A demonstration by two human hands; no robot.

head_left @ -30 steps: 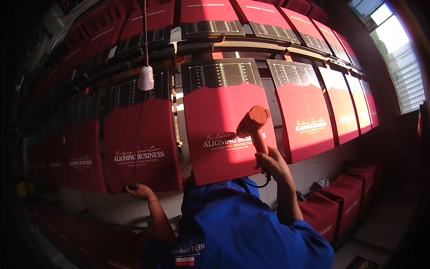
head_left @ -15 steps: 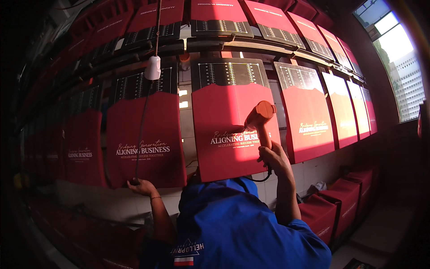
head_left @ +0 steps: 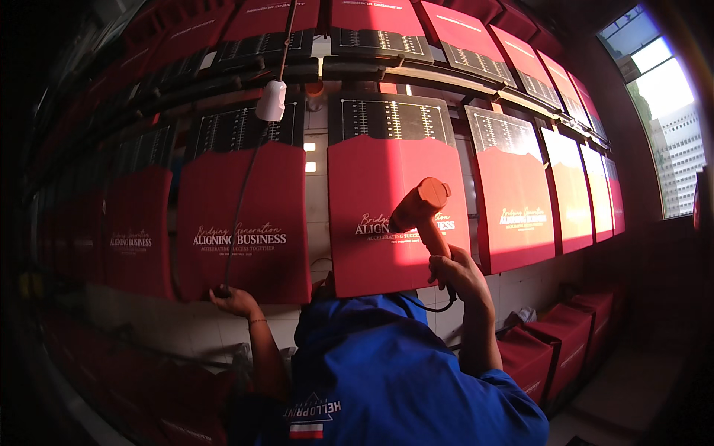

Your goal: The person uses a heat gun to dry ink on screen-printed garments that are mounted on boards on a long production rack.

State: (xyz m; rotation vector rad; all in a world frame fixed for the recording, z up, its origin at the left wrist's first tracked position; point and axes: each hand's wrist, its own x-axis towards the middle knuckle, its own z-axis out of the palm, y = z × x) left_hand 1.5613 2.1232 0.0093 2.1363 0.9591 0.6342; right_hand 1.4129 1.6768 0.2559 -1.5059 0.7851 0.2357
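My right hand point(head_left: 457, 275) grips the handle of an orange heat gun point(head_left: 425, 204). Its nozzle points left and down at the white lettering on a red fabric piece point(head_left: 398, 175), which lies over a black board point(head_left: 390, 119) with white scale marks. The nozzle covers part of the print. A black cord point(head_left: 448, 303) trails from the handle's lower end. At the near edge of the neighbouring red piece point(head_left: 238, 193), my left hand point(head_left: 236, 302) is closed around the lower end of a thin dark hanging cord point(head_left: 244, 193). That cord's end is hidden by the fingers.
A white fitting point(head_left: 271, 101) hangs on a cord above the left board. More boards with red printed fabric stand in rows to both sides and behind a dark rail point(head_left: 439, 70). Red-covered boards point(head_left: 569, 334) sit low at the right, near a bright window point(head_left: 662, 89).
The heat gun has moved left and nearer over the print, its nozzle now covering more lettering. My left hand keeps its hold on the cord. The whole view has shifted slightly.
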